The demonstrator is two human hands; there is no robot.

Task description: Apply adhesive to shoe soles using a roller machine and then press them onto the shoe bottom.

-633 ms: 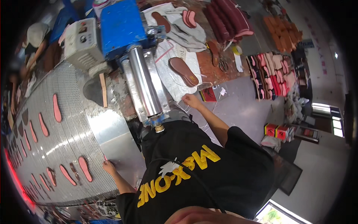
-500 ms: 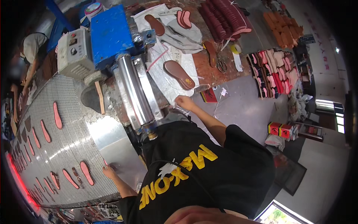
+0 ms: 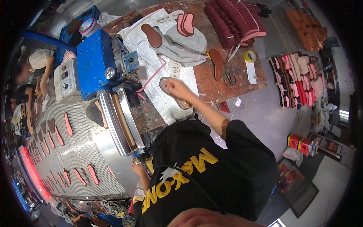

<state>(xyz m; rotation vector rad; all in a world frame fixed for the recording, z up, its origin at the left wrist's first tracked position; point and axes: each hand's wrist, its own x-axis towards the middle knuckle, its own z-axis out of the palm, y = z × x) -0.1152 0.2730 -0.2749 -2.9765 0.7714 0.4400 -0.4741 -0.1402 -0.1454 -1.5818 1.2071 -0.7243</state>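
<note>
My right hand (image 3: 178, 90) is over the brown insoles (image 3: 184, 104) on the white sheet (image 3: 159, 108). Its fingers are curled at the upper end of the top insole and appear to grip it. My left hand (image 3: 138, 167) is low beside the end of the shiny metal roller (image 3: 113, 123); its fingers are partly hidden behind the machine. Left of that hand, a pink insole (image 3: 112, 172) lies at the edge of the perforated conveyor belt (image 3: 81, 147). Another brown insole (image 3: 151, 36) rests farther back on the sheet.
A blue machine housing (image 3: 94, 64) and grey control box (image 3: 66, 81) stand behind the roller. Scissors (image 3: 229, 80), yellow tape (image 3: 249, 56) and stacked maroon insoles (image 3: 230, 22) lie on the table. Several pink insoles (image 3: 92, 174) ride the belt. Another person (image 3: 41, 62) works at far left.
My right hand has moved left from the sheet's near edge onto the brown insoles. My left hand has left the belt's edge for the roller's end. The view has shifted.
</note>
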